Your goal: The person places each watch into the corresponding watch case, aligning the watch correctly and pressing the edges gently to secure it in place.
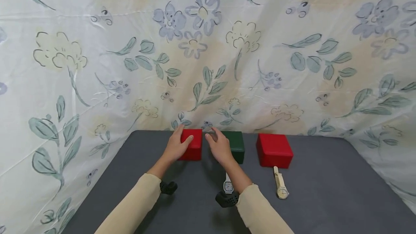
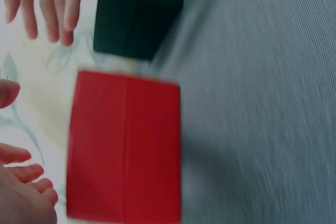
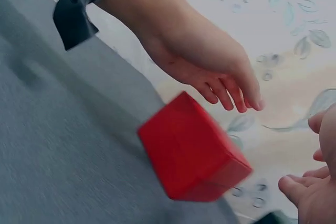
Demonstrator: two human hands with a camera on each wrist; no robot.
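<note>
Head view: the person's left hand (image 1: pixel 175 150) is at the left side of a red, box-shaped case (image 1: pixel 194 151), thumb and fingers spread wide and partly covering it. This case stands at the far edge of a dark grey tabletop (image 1: pixel 325 180). The right hand (image 1: pixel 222 150), its thumb also apart from the fingers, is in front of a dark green, box-shaped case (image 1: pixel 237 144), just right of the left red one. A second red, box-shaped case (image 1: pixel 274 150) stands further right, with a cream-strapped watch with a round face (image 1: pixel 281 185) lying before it. A white-strapped watch with a squarish face (image 1: pixel 228 186) lies in front of the green case, partly behind the right forearm. Patterned floral cloth (image 1: pixel 208 64) hangs behind.

Left wrist view: the left red case fills the middle, with a narrow gap between it and the left hand's relaxed fingers. The right hand's extended fingers point downward beside the green case.

Right wrist view: the left hand hangs, fingers loosely bent, close above the left red case; the right hand is partly cut off at the right edge.
</note>
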